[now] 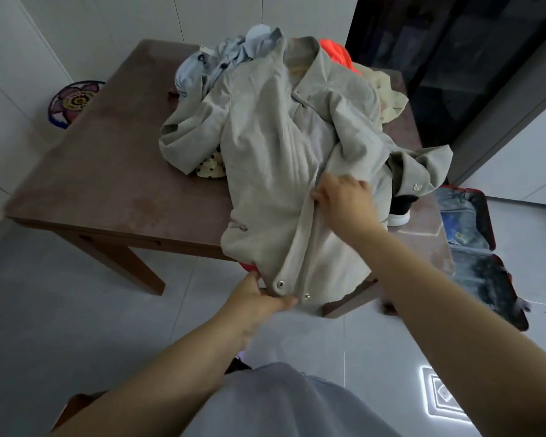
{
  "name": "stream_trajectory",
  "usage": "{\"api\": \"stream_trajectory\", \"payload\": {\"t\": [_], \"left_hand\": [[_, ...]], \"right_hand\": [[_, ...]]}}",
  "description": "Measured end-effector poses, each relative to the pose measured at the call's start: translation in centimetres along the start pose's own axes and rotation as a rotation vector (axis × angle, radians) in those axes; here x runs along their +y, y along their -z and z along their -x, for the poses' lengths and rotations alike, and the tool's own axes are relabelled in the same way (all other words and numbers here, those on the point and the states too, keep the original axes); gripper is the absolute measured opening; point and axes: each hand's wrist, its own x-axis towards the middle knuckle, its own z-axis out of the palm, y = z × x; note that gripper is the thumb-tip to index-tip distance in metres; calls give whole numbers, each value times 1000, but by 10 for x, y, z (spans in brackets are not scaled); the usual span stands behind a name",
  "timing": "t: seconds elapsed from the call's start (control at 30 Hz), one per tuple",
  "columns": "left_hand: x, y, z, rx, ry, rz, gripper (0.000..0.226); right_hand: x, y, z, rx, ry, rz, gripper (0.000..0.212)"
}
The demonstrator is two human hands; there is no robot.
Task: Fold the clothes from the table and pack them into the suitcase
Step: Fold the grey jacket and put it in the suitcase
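Brown table (108,171) carries one jacket (265,159), pinched by left hand (256,302) and right hand (347,200) fingers (319,194).

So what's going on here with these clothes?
A person is handling a beige jacket on the brown table. The left hand grips its bottom hem by the snaps, and the right hand pinches the front edge higher up. It is not folded yet. A blue shirt and an orange garment lie piled behind it. The suitcase lies open on the floor to the right.

Head camera looks steeply down, close over the table (108,171)
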Motion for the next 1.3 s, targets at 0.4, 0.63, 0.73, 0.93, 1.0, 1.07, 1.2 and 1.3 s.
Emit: {"api": "stream_trajectory", "payload": {"t": [0.4,0.63,0.73,0.93,1.0,1.07,1.2,1.3], "left_hand": [[11,19,-34,104,-112,-247,102],[87,32,-47,337,-422,-703,100],[119,9,-77,269,-563,-799,62],[121,7,-114,242,-607,-602,24],[115,11,-120,211,-504,-443,22],[112,15,-122,158,-405,-325,21],[109,19,-119,105,-375,-270,15],[109,9,-108,142,-397,-262,20]], "right_hand": [[9,29,-78,-14,-245,-365,17],[4,-17,-42,-228,-52,-408,21],[5,-23,-43,-216,1,-407,27],[21,-19,-63,-232,51,-462,8],[27,-19,-73,-230,53,-394,7],[30,-20,-78,-254,47,-292,8],[17,-25,-76,-198,204,-118,24],[13,-17,-75,-182,310,-82,25]]}}
